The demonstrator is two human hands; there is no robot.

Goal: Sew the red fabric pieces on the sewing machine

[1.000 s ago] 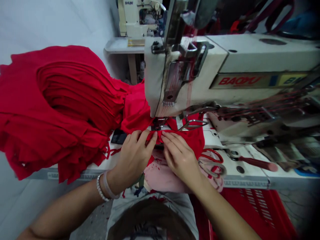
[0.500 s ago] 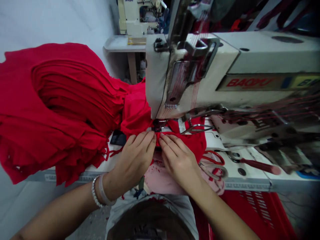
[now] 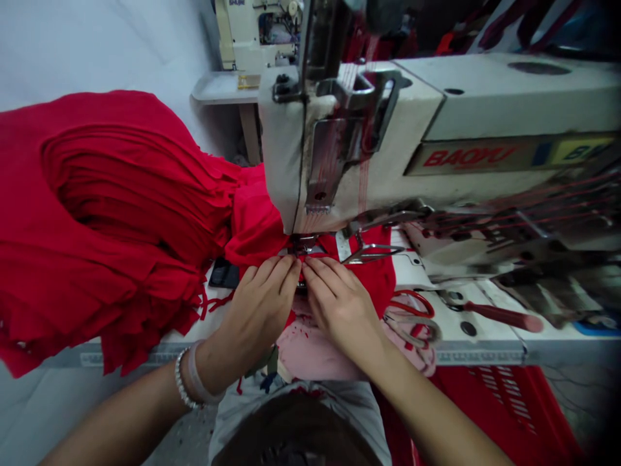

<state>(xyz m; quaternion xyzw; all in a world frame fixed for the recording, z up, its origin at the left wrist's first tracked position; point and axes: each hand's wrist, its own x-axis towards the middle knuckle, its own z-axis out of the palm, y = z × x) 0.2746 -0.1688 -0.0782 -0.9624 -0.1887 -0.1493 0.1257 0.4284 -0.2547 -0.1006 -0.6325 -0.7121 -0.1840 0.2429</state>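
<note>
Both the left hand (image 3: 264, 294) and right hand (image 3: 342, 301) press close-set fingers on red fabric (image 3: 377, 278) just before the presser foot (image 3: 305, 244); any pinch is hidden. Feeding seems underway; the next move likely wants even guidance.

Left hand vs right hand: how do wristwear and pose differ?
The left hand has a beaded bracelet and pale band at its wrist; the right hand has neither. In the picture, the left hand angles up-right, the right hand up-left. Both touch red fabric.
</note>
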